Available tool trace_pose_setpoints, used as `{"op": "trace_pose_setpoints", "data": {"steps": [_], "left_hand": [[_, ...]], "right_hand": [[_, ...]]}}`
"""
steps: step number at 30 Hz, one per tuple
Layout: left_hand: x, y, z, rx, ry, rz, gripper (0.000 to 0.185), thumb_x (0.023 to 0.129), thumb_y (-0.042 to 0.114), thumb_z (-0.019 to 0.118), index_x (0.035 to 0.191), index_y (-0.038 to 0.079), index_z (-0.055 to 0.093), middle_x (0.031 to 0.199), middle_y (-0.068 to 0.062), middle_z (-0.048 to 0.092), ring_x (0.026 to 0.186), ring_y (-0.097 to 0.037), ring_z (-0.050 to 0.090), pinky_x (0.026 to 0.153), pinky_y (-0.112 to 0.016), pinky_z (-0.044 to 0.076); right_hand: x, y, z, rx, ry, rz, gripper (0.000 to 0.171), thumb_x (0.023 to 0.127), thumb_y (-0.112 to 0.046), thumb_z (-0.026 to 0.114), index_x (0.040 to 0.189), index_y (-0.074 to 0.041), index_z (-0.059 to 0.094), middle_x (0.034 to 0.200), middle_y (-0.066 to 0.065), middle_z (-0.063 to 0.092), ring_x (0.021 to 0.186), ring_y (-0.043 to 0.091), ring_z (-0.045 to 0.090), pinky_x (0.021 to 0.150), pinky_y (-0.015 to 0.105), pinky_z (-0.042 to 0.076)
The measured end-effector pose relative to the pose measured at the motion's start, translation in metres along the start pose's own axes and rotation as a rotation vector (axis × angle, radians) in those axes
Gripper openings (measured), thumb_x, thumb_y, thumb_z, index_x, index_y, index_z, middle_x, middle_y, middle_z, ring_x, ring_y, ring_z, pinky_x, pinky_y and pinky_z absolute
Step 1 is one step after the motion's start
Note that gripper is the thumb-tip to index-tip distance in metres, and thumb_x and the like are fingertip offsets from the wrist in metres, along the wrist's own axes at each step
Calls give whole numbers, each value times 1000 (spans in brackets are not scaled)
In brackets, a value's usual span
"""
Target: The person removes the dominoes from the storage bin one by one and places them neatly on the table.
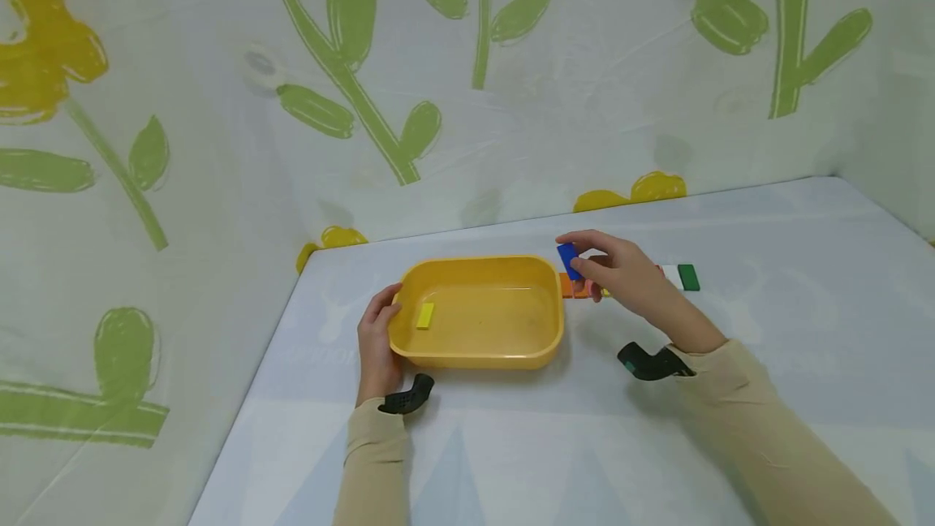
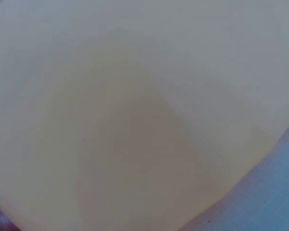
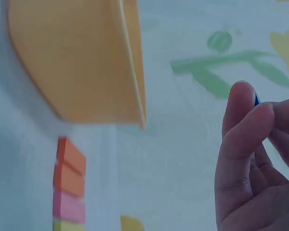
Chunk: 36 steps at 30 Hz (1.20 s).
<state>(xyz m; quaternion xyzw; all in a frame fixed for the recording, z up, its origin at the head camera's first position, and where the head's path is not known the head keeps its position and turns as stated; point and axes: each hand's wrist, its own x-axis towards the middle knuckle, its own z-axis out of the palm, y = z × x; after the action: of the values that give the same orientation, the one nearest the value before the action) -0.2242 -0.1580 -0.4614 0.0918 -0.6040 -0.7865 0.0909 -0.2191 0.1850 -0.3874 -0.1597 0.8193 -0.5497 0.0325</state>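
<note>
My right hand [image 1: 621, 270] pinches a flat blue block [image 1: 567, 260] between thumb and fingers, just beyond the right end of a yellow plastic tub [image 1: 475, 361]. In the right wrist view only a thin blue edge of the block [image 3: 256, 100] shows between the fingertips. On the tub's left end, my left hand [image 1: 377, 343] holds the rim with bent fingers. One flat yellow block [image 1: 425, 316] lies inside the tub, toward the left. The tub's pale wall [image 2: 135, 120] fills most of the blurred left wrist view.
A row of flat blocks runs right of the tub: orange [image 3: 70, 180], pink [image 3: 69, 207], yellow [image 3: 69, 225], and farther right white [image 1: 670, 276] and green [image 1: 688, 277]. My right hand covers its middle. A flower-printed cloth [image 1: 570, 104] rises behind the pale table [image 1: 526, 445].
</note>
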Motion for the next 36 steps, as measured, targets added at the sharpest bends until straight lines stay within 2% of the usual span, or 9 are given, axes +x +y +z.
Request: {"op": "trace_pose_setpoints", "data": {"steps": [6, 10, 13, 19, 24, 29, 36], "left_hand": [[-1, -1, 1, -5, -6, 12, 31, 88, 10, 45, 117, 9, 56, 126, 2, 47, 115, -13, 44, 95, -26, 37], [-1, 1, -1, -5, -6, 15, 31, 89, 10, 44, 118, 9, 55, 127, 2, 46, 116, -12, 43, 95, -26, 37], [0, 2, -1, -3, -9, 11, 32, 89, 10, 44, 118, 10, 55, 128, 2, 46, 116, -13, 43, 95, -26, 37], [0, 0, 1, -11, -12, -9, 31, 89, 11, 45, 118, 10, 56, 126, 2, 47, 114, -15, 44, 95, -27, 38], [-1, 0, 1, -1, -3, -16, 31, 88, 11, 45, 118, 11, 56, 126, 2, 47, 114, -14, 44, 94, -25, 38], [-1, 0, 1, -4, -7, -15, 31, 89, 11, 45, 118, 11, 56, 126, 3, 47, 115, -13, 43, 95, -25, 37], [-1, 1, 1, 4, -5, -19, 31, 89, 11, 45, 118, 11, 56, 127, 3, 46, 116, -14, 43, 96, -26, 36]], "right_hand": [[-5, 20, -26, -34, 96, 88, 47, 87, -34, 54, 130, -20, 41, 110, 11, 49, 86, 30, 59, 68, 33, 52], [-6, 30, -38, -28, 141, 138, 51, 85, -39, 54, 130, -20, 41, 106, 12, 52, 86, 28, 61, 71, 35, 52], [-11, 38, -49, -64, 182, 154, 51, 85, -43, 51, 130, -21, 40, 105, 11, 53, 86, 26, 60, 73, 35, 51], [-20, 57, -75, -116, 249, 252, 62, 82, -55, 47, 134, -24, 36, 112, 10, 50, 89, 30, 53, 76, 36, 48], [-27, 71, -90, -129, 270, 315, 67, 83, -56, 44, 137, -20, 33, 118, 13, 46, 91, 31, 49, 77, 34, 46], [-35, 84, -101, -162, 286, 364, 65, 86, -53, 41, 138, -15, 32, 116, 15, 46, 87, 29, 50, 69, 31, 47], [-43, 100, -111, -232, 238, 414, 60, 90, -45, 39, 136, -5, 33, 116, 22, 45, 84, 28, 49, 59, 23, 45]]}}
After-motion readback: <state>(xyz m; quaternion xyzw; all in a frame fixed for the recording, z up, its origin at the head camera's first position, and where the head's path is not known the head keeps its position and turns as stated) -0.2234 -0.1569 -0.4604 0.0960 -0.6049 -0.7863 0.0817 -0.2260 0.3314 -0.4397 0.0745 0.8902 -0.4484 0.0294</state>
